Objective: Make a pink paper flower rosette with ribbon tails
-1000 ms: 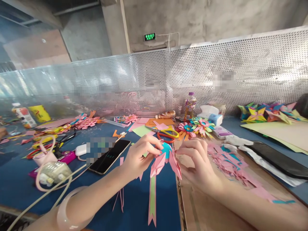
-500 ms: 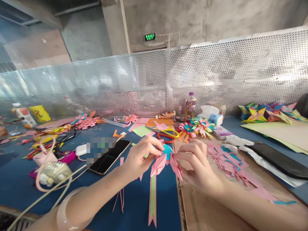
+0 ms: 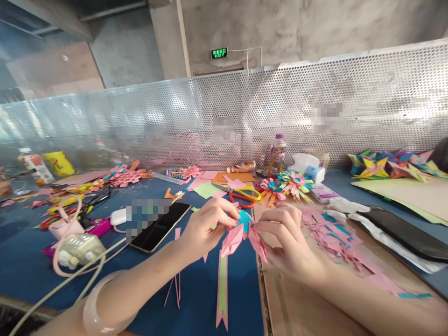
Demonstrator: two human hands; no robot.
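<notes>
Both my hands pinch one paper flower (image 3: 245, 220), which has a blue round centre and folded pink petals. My left hand (image 3: 206, 226) grips its left edge by the fingertips, and my right hand (image 3: 289, 240) pinches the right side. Two pink petals hang down between the hands; my fingers hide parts of the flower. Below it, a green and pink paper ribbon (image 3: 221, 289) with a notched end lies on the blue table (image 3: 196, 303). Thin pink strips (image 3: 178, 284) lie left of the ribbon. Scissors (image 3: 241, 196) with yellow and red handles rest just beyond my hands.
A phone (image 3: 161, 228), cables and a clear plug adapter (image 3: 82, 249) lie left. Finished paper flowers (image 3: 285, 185) and a drink bottle (image 3: 277, 156) stand behind. Paper scraps (image 3: 336, 238) cover the cardboard (image 3: 301, 312) at right, beside a black phone (image 3: 406, 231). A perforated metal screen (image 3: 168, 116) closes the back.
Almost nothing differs. The paper flower's pink petals have shifted very slightly to the right, and both hands keep their pinch on it.
</notes>
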